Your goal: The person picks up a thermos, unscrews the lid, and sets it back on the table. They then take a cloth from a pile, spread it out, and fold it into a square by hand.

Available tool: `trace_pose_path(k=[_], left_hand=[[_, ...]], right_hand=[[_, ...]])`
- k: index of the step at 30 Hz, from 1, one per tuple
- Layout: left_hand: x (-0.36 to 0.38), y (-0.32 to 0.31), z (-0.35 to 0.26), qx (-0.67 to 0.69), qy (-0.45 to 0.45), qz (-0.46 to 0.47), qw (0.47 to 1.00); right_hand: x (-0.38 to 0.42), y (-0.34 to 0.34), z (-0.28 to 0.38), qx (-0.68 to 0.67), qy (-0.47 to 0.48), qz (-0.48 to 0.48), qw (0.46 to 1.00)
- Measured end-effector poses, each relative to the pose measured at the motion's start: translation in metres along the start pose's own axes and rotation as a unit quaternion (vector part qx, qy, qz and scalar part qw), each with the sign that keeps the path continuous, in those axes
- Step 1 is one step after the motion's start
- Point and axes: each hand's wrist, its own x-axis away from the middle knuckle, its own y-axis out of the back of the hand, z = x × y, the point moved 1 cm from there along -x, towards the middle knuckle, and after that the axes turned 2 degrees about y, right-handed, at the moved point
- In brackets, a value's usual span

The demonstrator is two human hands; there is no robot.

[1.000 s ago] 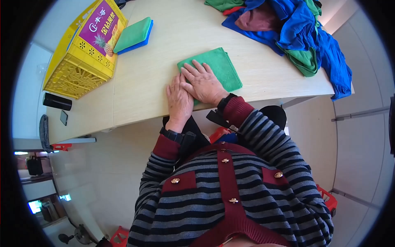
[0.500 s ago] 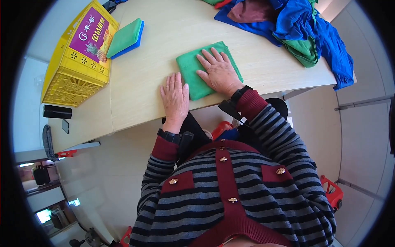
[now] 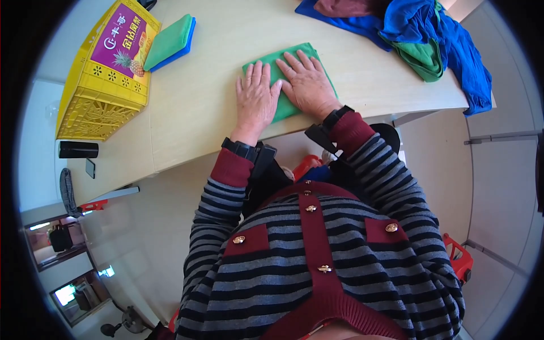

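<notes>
A folded green cloth (image 3: 285, 115) lies flat on the light wooden table, close to its front edge. My left hand (image 3: 256, 101) rests palm down on the cloth's left side, fingers stretched out. On the right part of the same cloth lies my right hand (image 3: 309, 85), also flat with its fingers extended. The two thumbs nearly meet over the middle of the cloth. Both hands press on the cloth without gripping it, and they hide much of its surface.
A yellow crate (image 3: 113, 85) with a pineapple label stands at the left. Folded green and blue cloths (image 3: 171, 42) lean beside it. Loose blue, green and maroon cloths (image 3: 416, 28) are heaped at the back right. A black cylinder (image 3: 78, 149) and a phone-like slab (image 3: 90, 168) lie near the left edge.
My left hand has moved up and right, from the cloth's left edge onto the cloth. My right hand stays flat on it, shifted slightly. The view has tilted a little.
</notes>
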Motion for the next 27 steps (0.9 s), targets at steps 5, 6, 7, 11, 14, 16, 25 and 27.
trace_pose_path(k=[5,6,7,11,14,16,25,27], left_hand=[[0.001,0.002,-0.001,-0.02,0.013,0.033,0.999],[0.001,0.002,-0.001,-0.019,0.011,0.034,0.999],[0.001,0.002,-0.002,-0.015,0.011,0.031,0.999],[0.002,0.005,-0.004,-0.006,0.015,0.028,0.999],[0.002,0.012,-0.01,-0.007,0.02,0.038,0.999],[0.008,0.018,-0.018,-0.007,-0.005,0.041,0.999],[0.03,0.016,-0.031,-0.011,-0.083,0.026,0.996],[0.03,0.019,-0.03,-0.017,-0.082,0.037,0.996]], right_hand=[[0.004,-0.002,-0.015,0.023,-0.01,-0.024,0.999],[0.005,-0.003,-0.019,0.021,-0.014,-0.031,0.999],[0.007,-0.003,-0.023,0.019,-0.018,-0.038,0.999],[0.012,-0.003,-0.037,-0.002,-0.044,-0.044,0.998],[0.014,-0.005,-0.038,0.01,-0.045,-0.048,0.998],[0.013,-0.005,-0.04,0.016,-0.045,-0.051,0.998],[0.014,-0.005,-0.041,0.007,-0.047,-0.061,0.997],[0.015,-0.005,-0.041,0.004,-0.048,-0.06,0.997]])
